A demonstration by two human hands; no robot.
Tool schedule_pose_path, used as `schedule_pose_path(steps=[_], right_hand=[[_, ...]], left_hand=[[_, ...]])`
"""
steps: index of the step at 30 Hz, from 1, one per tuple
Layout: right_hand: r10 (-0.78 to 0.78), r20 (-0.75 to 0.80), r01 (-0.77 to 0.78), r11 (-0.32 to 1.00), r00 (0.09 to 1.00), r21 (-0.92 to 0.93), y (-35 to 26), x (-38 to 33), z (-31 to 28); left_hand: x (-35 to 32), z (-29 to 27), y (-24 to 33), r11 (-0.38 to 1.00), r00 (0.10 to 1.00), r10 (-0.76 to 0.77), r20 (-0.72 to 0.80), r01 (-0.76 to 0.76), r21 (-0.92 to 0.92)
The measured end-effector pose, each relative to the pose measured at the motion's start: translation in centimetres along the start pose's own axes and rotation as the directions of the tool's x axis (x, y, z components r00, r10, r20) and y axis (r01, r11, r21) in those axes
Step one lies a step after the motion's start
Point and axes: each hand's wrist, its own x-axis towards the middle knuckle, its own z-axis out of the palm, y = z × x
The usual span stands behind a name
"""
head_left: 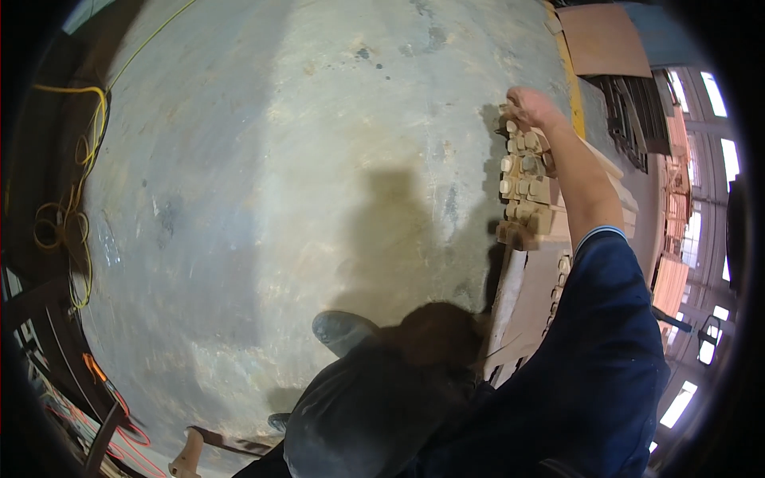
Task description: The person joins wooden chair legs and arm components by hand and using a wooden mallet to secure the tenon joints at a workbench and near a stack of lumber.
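My right hand [532, 108] reaches out to the far end of a stack of pale wooden pieces [526, 187] on my right. Its fingers are curled down and closed, and what they hold is hidden. Just below them juts the end of one wooden piece [511, 127]. Rounded, block-like tenon ends of several stacked pieces face left. My right forearm [586, 175] passes over the stack, its dark blue short sleeve [610, 319] covering part of the near side. No left hand shows; a dark brownish shape [434, 334] beside my knee is too shadowed to make out.
Nearer to me, a flat board [530, 295] and another row of wooden ends [555, 295] adjoin the stack. Yellow cable [82, 215] and red cable [127, 434] lie along the left. A curved wooden piece [186, 456] stands lower left. My shoe [341, 331] rests on the grey floor [239, 199].
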Motion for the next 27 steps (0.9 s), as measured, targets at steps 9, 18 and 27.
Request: schedule_pose_path(steps=[9,18,27], right_hand=[[0.087,-0.176,-0.025,0.945,0.981,0.325,5.9,-2.0,3.5],[-0.143,-0.156,0.146,0.989,0.977,0.01,-3.2,-20.0,0.1],[-0.355,-0.368,0.355,0.932,0.859,-0.071,-2.6,-21.8,2.3]], left_hand=[[4.7,1.6,3.3,0.985,0.987,0.156,-0.04,-0.159,-0.067],[9.7,-0.1,7.0,0.948,0.945,0.266,-0.19,-0.292,-0.129],[18.5,3.5,4.5,0.855,0.887,0.444,-0.129,-0.462,-0.234]])
